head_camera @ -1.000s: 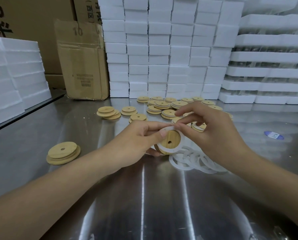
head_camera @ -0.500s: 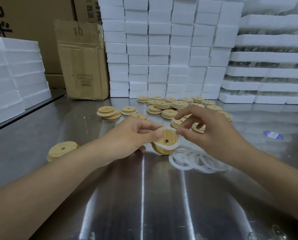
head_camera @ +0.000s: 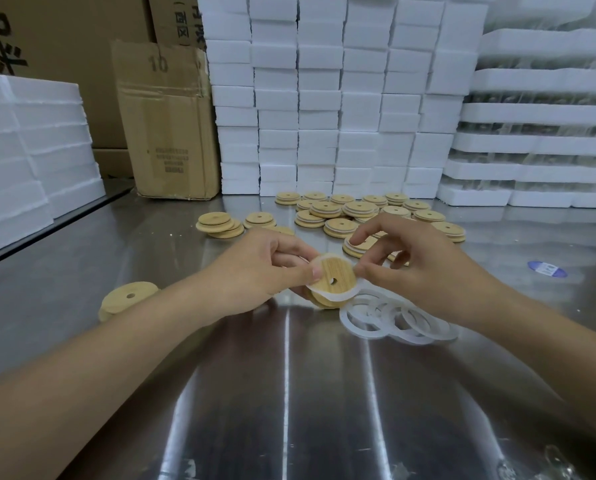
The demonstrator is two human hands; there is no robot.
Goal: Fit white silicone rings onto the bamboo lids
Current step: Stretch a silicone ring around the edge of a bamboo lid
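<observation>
- The left hand [head_camera: 265, 268] pinched the round bamboo lid with a small off-centre hole [head_camera: 331, 277] at its left rim. The thumb lay on the face and the fingers curled beneath, holding the lid tilted just above the brushed steel table [head_camera: 289, 393].
- The right hand [head_camera: 424, 268] pinched the white silicone ring [head_camera: 338, 296] at the lid's right rim between thumb and forefinger, its other fingers raised and spread.
- The ring encircled the lid but appeared only partly seated, its near arc standing out from the wood.
- Step in hand, as judged: stretching the ring over the lid's edge.
- The next move would likely call for working the loose arc round until flush, with the left hand steadying or turning the lid.
- Loose white rings [head_camera: 346, 318] lay just beside the held lid. A heap of bamboo lids [head_camera: 352, 213], several showing white rims, lay behind.
</observation>
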